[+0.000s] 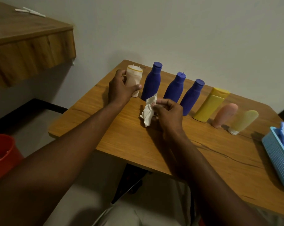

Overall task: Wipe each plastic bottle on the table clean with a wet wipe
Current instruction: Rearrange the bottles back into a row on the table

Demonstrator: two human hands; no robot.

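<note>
Far-left end of the table [203, 152]: left hand [120, 90] is wrapped round the upright cream bottle [134, 77]. Right hand [167, 111] pinches the crumpled wet wipe [148, 111]. Bottle's near, about 11 o'clock from it, so I'd guess the wipe heads there.

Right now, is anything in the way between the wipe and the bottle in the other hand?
Nothing visible is. The right hand pinches the wipe near the cream bottle that the left hand grips; only bare table lies between. The tall blue bottle stands beside that gap.
</note>
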